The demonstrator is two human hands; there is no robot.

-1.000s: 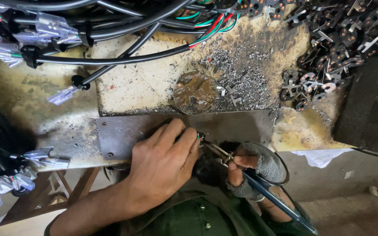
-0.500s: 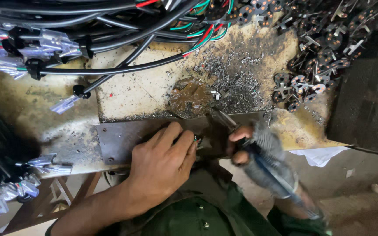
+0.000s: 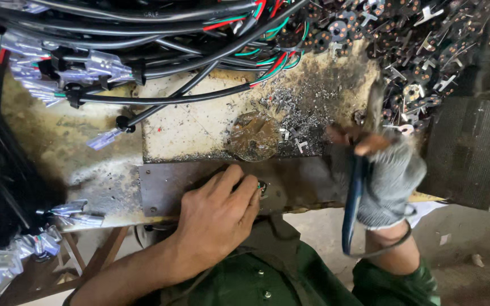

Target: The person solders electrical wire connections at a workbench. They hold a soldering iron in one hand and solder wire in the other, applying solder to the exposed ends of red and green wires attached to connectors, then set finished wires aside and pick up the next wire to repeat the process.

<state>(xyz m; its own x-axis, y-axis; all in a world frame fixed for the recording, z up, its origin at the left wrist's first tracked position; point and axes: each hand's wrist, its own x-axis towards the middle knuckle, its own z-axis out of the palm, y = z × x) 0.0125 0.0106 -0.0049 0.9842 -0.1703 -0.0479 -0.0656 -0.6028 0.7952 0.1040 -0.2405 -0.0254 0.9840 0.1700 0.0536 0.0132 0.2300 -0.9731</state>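
We are looking down at a dirty workbench [image 3: 86, 164], and our two hands are busy there. Our bare left hand [image 3: 216, 218] is pressing down on a dark metal plate [image 3: 165, 184] at the front edge of the bench, just as it was a second ago. Its fingers are curled together around a small round part [image 3: 262, 187], and we are only seeing a little bit of that part peeking out by the fingertips. Our right hand [image 3: 387, 175], in a grey glove, is the one that is changing. A second ago it was down low, right beside the left hand, with the tip of its tool almost touching the small part. Now it is swinging up and away to the right, toward the heap of little metal pieces [image 3: 421, 73] at the far right of the bench. The gloved fingers are closed tight around the blue handles of the pliers [image 3: 355, 187]. The picture is blurry there, so we cannot tell if the pliers' tip is pinching anything. So the small part is waiting under our left hand while the pliers are going over to the heap. Black cables [image 3: 160, 62] with red and green wires are lying across the back of the bench.
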